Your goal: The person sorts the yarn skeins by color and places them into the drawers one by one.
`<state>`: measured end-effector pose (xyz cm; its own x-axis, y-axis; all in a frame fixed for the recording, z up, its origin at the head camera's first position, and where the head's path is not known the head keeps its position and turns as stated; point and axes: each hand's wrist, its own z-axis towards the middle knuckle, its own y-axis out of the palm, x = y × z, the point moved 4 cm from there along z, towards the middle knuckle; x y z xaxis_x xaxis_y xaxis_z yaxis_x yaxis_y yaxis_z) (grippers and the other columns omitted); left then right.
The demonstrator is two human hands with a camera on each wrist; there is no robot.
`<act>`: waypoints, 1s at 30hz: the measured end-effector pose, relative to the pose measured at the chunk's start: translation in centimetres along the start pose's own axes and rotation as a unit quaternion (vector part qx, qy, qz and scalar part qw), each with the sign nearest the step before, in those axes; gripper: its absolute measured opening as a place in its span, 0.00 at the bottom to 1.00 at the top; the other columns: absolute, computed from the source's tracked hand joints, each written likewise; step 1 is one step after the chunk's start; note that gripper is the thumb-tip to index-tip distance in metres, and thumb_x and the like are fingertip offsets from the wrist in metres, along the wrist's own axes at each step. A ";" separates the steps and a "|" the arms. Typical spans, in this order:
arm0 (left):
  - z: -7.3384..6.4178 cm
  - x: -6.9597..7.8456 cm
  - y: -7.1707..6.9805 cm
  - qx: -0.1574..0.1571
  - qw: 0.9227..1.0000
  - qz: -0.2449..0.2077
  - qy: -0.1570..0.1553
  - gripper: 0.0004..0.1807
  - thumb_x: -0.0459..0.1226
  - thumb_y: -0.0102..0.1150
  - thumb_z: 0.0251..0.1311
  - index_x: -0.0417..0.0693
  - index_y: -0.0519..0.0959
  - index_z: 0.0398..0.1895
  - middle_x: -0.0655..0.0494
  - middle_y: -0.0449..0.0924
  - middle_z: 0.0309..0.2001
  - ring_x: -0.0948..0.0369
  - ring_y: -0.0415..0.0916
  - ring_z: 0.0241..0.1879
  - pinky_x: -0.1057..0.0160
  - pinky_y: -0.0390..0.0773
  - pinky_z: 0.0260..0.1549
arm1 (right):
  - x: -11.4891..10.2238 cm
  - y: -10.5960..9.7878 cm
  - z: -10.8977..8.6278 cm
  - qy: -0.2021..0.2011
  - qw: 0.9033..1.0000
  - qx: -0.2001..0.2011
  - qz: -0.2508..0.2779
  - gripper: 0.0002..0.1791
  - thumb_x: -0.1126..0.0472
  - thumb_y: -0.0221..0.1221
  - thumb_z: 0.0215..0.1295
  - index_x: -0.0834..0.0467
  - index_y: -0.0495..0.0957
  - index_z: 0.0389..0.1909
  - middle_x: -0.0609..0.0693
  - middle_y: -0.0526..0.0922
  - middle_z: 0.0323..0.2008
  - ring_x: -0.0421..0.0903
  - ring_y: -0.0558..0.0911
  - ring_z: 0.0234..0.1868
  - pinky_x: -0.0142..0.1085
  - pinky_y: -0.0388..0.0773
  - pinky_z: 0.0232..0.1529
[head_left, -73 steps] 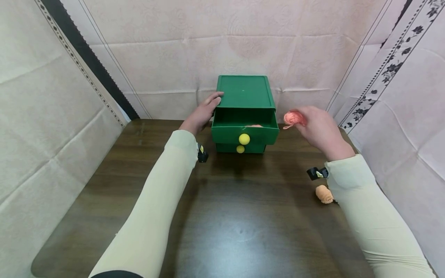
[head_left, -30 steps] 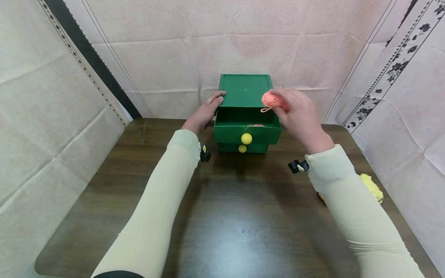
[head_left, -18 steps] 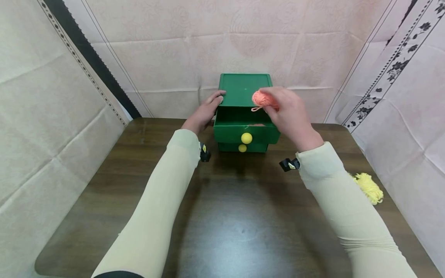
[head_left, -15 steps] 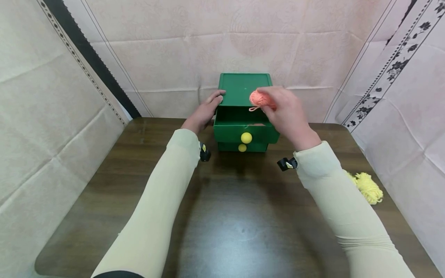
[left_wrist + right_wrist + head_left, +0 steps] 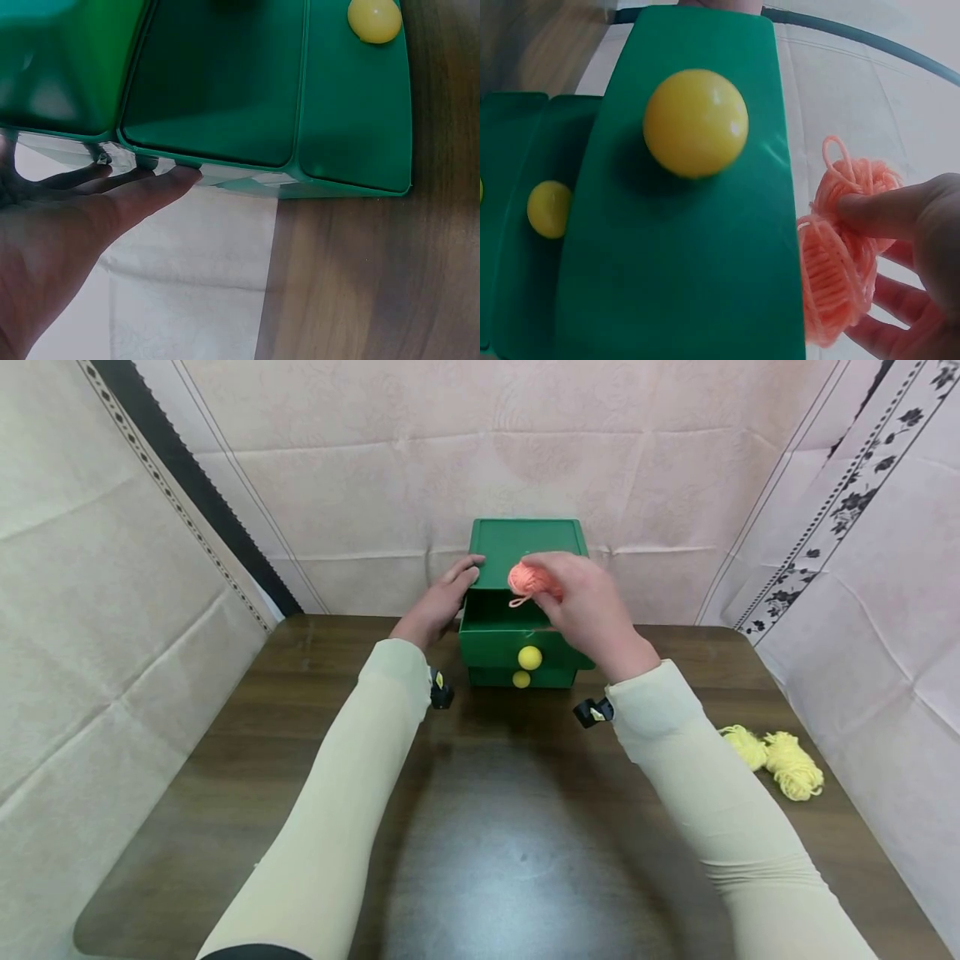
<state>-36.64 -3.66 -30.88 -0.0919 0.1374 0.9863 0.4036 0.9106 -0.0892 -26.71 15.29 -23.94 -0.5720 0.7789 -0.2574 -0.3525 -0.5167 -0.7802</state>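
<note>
A green drawer cabinet [image 5: 525, 533] stands at the back of the table, its top drawer [image 5: 487, 652] pulled out. My right hand [image 5: 585, 602] pinches a coral yarn ball [image 5: 531, 579] above the drawer's opening, a loose loop hanging from it. In the right wrist view, thumb and fingers grip that yarn ball [image 5: 836, 262] beyond the drawer front [image 5: 682, 255]. My left hand [image 5: 441, 602] rests against the cabinet's left side. Its fingers lie fairly straight along the side wall in the left wrist view. A sliver of something pink shows inside the drawer, mostly hidden.
Two yellow yarn bundles, a near one [image 5: 793, 767] and one partly behind my right sleeve [image 5: 742, 746], lie at the table's right edge. Yellow round knobs [image 5: 529, 657] sit on the drawer fronts. Pale cloth [image 5: 360, 493] hangs around the table [image 5: 480, 827].
My right hand has carried the coral yarn ball leftward, from right of the cabinet to above the pulled-out drawer. The peach ball on the table has gone behind my sleeve. My left hand stays put.
</note>
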 end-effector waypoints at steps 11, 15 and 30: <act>-0.1 0.0 -0.1 0.001 1.000 0.009 0.002 0.23 0.54 0.38 0.74 0.74 0.59 0.70 0.61 0.48 0.75 0.53 0.58 0.70 0.44 0.71 0.60 | -1.1 1.4 0.3 -0.005 0.999 -0.028 0.022 0.23 0.60 0.63 0.64 0.55 0.75 0.61 0.54 0.78 0.60 0.54 0.76 0.61 0.47 0.72 0.62; -0.1 0.1 0.0 0.004 1.000 0.008 0.000 0.23 0.54 0.38 0.74 0.74 0.59 0.70 0.60 0.49 0.75 0.52 0.59 0.70 0.44 0.70 0.60 | -1.3 1.8 0.4 -0.004 0.999 -0.047 0.022 0.24 0.60 0.63 0.65 0.56 0.74 0.62 0.54 0.77 0.61 0.53 0.75 0.62 0.47 0.71 0.63; 0.0 0.0 -0.1 0.005 1.000 0.008 0.009 0.24 0.54 0.37 0.74 0.74 0.58 0.71 0.59 0.49 0.75 0.51 0.55 0.73 0.46 0.71 0.59 | -1.8 1.8 -0.3 -0.004 0.997 -0.076 0.000 0.23 0.60 0.61 0.66 0.56 0.74 0.62 0.53 0.76 0.62 0.52 0.74 0.64 0.47 0.70 0.64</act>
<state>-36.71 -3.74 -30.83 -0.0685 0.1452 0.9870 0.3965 0.9118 -0.1066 -26.13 13.05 -25.08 -0.5788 0.7753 -0.2528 -0.2359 -0.4560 -0.8581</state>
